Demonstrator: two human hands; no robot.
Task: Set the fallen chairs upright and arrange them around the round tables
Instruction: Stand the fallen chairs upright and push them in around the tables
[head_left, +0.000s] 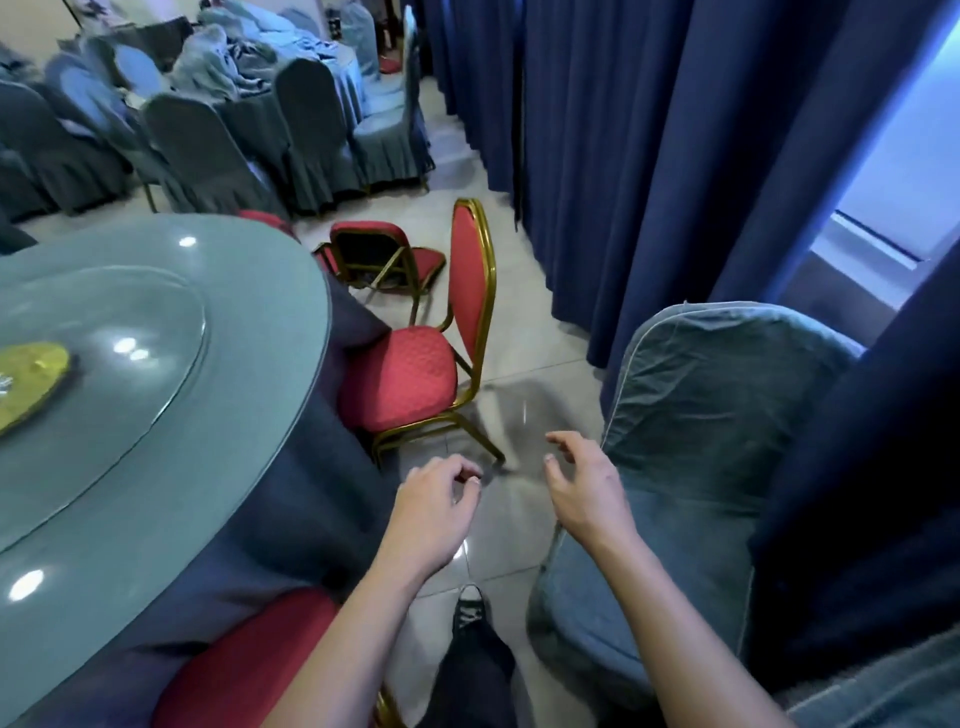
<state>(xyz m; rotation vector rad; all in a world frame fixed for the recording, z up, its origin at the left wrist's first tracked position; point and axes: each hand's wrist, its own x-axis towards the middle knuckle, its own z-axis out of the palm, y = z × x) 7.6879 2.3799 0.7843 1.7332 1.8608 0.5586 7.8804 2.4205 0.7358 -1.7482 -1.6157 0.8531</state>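
A round table (156, 415) with a glass top and dark blue cloth fills the left. One red chair with a gold frame (405, 374) stands upright at its edge, seat toward the table. Beyond it a second red chair (384, 254) lies fallen on the floor. A third red seat (244, 675) shows at the bottom beside the table. My left hand (431, 509) and my right hand (582, 488) hover over the floor with loosely curled fingers, holding nothing. A blue-grey covered chair (701, 441) stands just right of my right hand.
Dark blue curtains (623, 156) hang along the right side, leaving a narrow tiled aisle (519, 322). Several grey covered chairs (311, 130) surround another table at the back left. A yellow disc (31, 369) lies on the glass turntable. My shoe (470, 608) is on the floor below.
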